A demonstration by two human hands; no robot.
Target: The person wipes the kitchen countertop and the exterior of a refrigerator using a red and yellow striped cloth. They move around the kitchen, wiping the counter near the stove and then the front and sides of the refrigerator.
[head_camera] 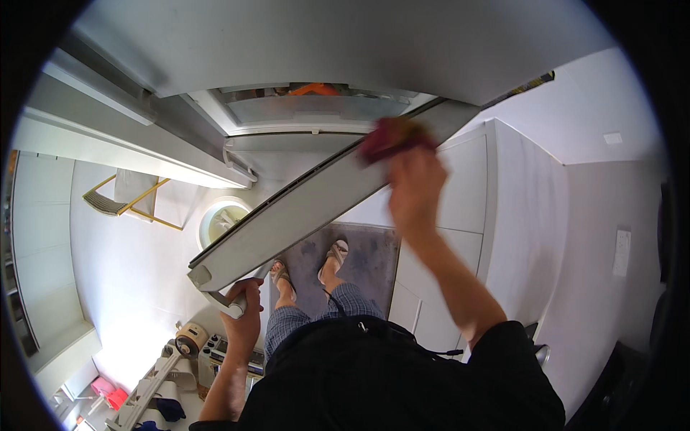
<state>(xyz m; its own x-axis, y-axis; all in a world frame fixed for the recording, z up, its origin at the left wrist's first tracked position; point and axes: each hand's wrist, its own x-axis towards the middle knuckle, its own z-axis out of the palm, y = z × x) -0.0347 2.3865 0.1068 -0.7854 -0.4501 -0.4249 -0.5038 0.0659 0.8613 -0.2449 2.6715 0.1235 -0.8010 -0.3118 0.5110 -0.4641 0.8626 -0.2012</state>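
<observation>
A refrigerator door (291, 215) stands ajar and cuts diagonally across the view, its narrow pale edge upward. My left hand (243, 307) is closed around the door's handle (229, 307) at the lower left end. Blurred by motion, my right hand (416, 186) holds a dark red cloth (396, 141) against the upper right part of the door edge. Behind the door, a translucent drawer (312, 110) with something orange inside shows in the refrigerator.
A dark grey mat (372, 258) lies under my feet. White cabinets (463, 188) stand to the right. At left are a round bin (223, 215) and a folding rack with a yellow frame (137, 199). Small appliances (215, 353) stand at lower left.
</observation>
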